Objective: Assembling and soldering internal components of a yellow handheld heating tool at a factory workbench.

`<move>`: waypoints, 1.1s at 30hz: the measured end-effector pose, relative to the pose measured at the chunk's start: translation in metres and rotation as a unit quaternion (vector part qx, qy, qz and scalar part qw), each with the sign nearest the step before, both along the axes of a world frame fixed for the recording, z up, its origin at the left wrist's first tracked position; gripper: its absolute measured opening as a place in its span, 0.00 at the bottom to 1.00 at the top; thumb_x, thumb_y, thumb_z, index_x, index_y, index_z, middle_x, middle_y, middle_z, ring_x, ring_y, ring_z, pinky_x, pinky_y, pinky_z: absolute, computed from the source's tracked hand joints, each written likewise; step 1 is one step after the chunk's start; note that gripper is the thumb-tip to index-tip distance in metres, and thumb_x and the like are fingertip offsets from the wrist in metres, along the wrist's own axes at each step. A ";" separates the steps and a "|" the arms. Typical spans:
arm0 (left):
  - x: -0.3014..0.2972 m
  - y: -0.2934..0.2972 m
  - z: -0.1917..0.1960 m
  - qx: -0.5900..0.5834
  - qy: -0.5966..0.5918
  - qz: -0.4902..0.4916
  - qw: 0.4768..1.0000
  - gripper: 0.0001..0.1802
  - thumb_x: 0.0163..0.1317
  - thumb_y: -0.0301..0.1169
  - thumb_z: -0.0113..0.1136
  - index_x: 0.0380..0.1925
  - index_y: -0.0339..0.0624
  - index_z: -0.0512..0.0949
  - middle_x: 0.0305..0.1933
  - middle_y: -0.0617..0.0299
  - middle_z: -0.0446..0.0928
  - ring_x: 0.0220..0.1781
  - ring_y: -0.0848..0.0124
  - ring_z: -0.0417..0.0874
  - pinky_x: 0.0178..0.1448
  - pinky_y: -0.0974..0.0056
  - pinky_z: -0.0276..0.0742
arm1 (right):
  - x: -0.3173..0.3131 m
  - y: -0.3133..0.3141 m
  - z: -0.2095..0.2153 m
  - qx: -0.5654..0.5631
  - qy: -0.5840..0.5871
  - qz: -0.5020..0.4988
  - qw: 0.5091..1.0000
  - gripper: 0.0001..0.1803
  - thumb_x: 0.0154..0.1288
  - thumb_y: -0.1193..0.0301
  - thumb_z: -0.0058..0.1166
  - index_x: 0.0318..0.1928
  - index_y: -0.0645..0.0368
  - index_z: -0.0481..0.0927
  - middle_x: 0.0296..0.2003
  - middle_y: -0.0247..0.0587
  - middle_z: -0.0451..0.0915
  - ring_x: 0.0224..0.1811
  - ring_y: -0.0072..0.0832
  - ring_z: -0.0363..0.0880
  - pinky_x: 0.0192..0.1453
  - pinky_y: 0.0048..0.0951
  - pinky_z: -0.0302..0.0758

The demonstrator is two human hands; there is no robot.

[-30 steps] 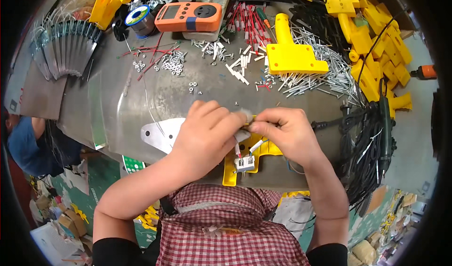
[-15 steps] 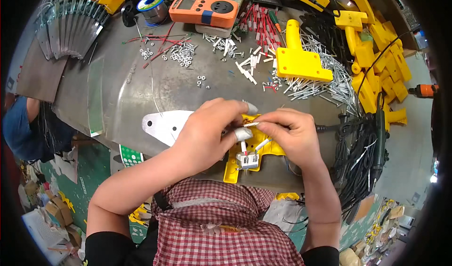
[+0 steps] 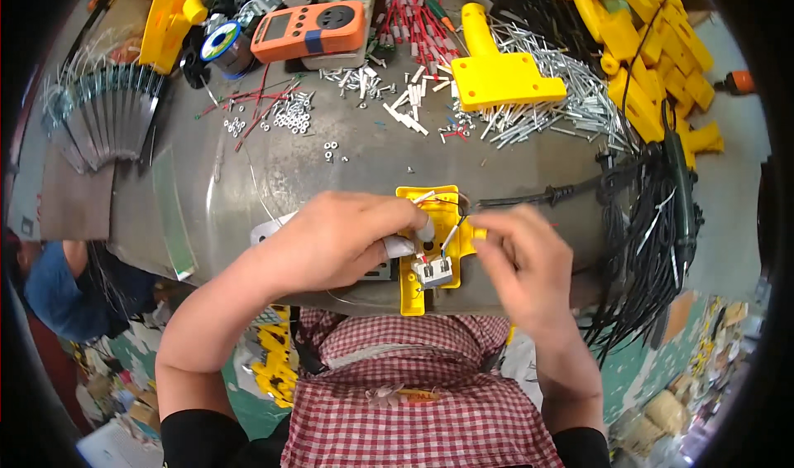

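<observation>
Yellow housing (image 3: 436,220) between both hands, left hand (image 3: 339,240) curled gripping it, right hand (image 3: 521,257) pinching its edge, grey worktable (image 3: 364,170) beneath

Orange multimeter (image 3: 308,29) at worktop's far edge, well beyond the left grip (image 3: 331,240): rectangular, grey screen (image 3: 275,28) at its left end, blue band mid-body, dark dial right.

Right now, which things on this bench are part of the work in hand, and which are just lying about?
In hand:
- left hand, on the yellow shell
- right hand, fingertips at the wires
- yellow shell lying open
- grey switch block inside it
- thin wires

Lying about:
- orange meter
- yellow T-shaped shell
- metal pins
- washers
- black cables
</observation>
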State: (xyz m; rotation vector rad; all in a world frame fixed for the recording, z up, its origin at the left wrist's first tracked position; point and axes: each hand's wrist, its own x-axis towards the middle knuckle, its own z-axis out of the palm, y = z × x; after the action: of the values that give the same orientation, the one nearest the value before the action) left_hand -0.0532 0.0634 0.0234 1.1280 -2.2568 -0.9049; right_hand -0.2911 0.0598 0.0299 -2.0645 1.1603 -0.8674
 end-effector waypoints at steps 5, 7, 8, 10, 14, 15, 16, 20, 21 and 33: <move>-0.009 -0.011 0.013 0.006 -0.012 -0.081 0.997 0.15 0.44 0.17 0.61 0.35 0.41 0.77 0.36 0.58 0.80 0.40 0.55 0.82 0.42 0.59 0.79 | 0.001 0.035 -0.019 0.055 0.053 0.013 0.997 0.20 0.54 0.65 0.65 0.46 0.60 0.77 0.30 0.41 0.79 0.27 0.36 0.81 0.30 0.33 0.76; -0.011 -0.007 0.020 0.005 -0.042 -0.099 0.994 0.15 0.43 0.16 0.61 0.35 0.40 0.77 0.38 0.57 0.80 0.42 0.55 0.82 0.45 0.60 0.79 | 0.003 0.041 -0.026 0.060 0.040 0.007 0.997 0.21 0.54 0.64 0.64 0.46 0.60 0.77 0.31 0.42 0.80 0.28 0.38 0.81 0.30 0.34 0.77; -0.010 -0.010 0.020 0.009 -0.050 -0.111 0.992 0.15 0.43 0.16 0.61 0.35 0.40 0.77 0.38 0.57 0.80 0.42 0.55 0.82 0.45 0.60 0.79 | 0.004 0.042 -0.029 0.063 0.031 -0.005 0.998 0.21 0.54 0.64 0.64 0.46 0.60 0.77 0.31 0.42 0.80 0.28 0.38 0.81 0.30 0.34 0.77; -0.006 -0.018 0.014 0.045 -0.043 -0.076 0.995 0.16 0.42 0.16 0.61 0.35 0.40 0.77 0.40 0.57 0.80 0.43 0.56 0.83 0.46 0.60 0.79 | 0.004 0.044 -0.033 0.059 0.003 -0.005 0.998 0.21 0.54 0.65 0.64 0.46 0.60 0.77 0.31 0.42 0.80 0.28 0.37 0.81 0.30 0.33 0.77; -0.006 -0.031 0.022 0.046 -0.031 -0.140 0.989 0.16 0.41 0.15 0.59 0.34 0.40 0.78 0.37 0.57 0.79 0.40 0.56 0.82 0.44 0.60 0.79 | 0.004 0.042 -0.040 0.033 -0.007 -0.001 0.999 0.19 0.53 0.66 0.64 0.45 0.57 0.78 0.30 0.37 0.80 0.28 0.33 0.81 0.29 0.31 0.76; -0.008 -0.035 0.025 0.049 -0.032 -0.144 0.988 0.16 0.41 0.15 0.59 0.34 0.40 0.78 0.37 0.57 0.79 0.40 0.56 0.82 0.44 0.60 0.79 | 0.004 0.042 -0.041 0.035 -0.008 -0.006 0.999 0.19 0.53 0.66 0.64 0.45 0.57 0.78 0.30 0.37 0.80 0.28 0.33 0.81 0.29 0.31 0.76; -0.009 -0.039 0.029 0.046 -0.058 -0.169 0.983 0.16 0.42 0.15 0.58 0.34 0.40 0.78 0.36 0.57 0.79 0.39 0.56 0.82 0.43 0.59 0.79 | 0.005 0.041 -0.042 0.017 -0.012 -0.006 1.000 0.19 0.52 0.66 0.64 0.45 0.57 0.78 0.29 0.37 0.80 0.28 0.33 0.81 0.29 0.31 0.76; -0.022 -0.050 0.046 0.029 -0.174 -0.246 0.953 0.16 0.41 0.17 0.58 0.34 0.40 0.78 0.35 0.57 0.79 0.37 0.57 0.82 0.41 0.59 0.79 | 0.003 0.039 -0.042 0.020 -0.006 0.011 1.000 0.17 0.52 0.67 0.63 0.43 0.57 0.78 0.28 0.37 0.80 0.27 0.34 0.80 0.29 0.32 0.75; -0.021 -0.049 0.045 0.030 -0.176 -0.247 0.952 0.16 0.41 0.17 0.58 0.34 0.40 0.78 0.35 0.57 0.79 0.37 0.57 0.82 0.41 0.59 0.79 | 0.003 0.039 -0.042 0.020 -0.008 0.010 1.000 0.17 0.52 0.67 0.63 0.43 0.57 0.78 0.28 0.37 0.80 0.27 0.34 0.80 0.29 0.32 0.75; -0.020 -0.036 0.033 0.182 -0.079 -0.133 0.971 0.15 0.45 0.17 0.58 0.36 0.38 0.78 0.34 0.55 0.78 0.37 0.55 0.80 0.40 0.59 0.75 | 0.000 0.036 -0.046 0.052 -0.057 0.023 0.997 0.15 0.52 0.67 0.63 0.39 0.57 0.77 0.26 0.40 0.78 0.26 0.38 0.79 0.27 0.35 0.74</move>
State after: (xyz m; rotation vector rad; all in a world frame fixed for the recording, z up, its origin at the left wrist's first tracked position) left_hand -0.0735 0.0277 0.0562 1.0932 -2.4792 -1.4304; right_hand -0.2907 0.0954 -0.0160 -1.9242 1.0715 -0.8718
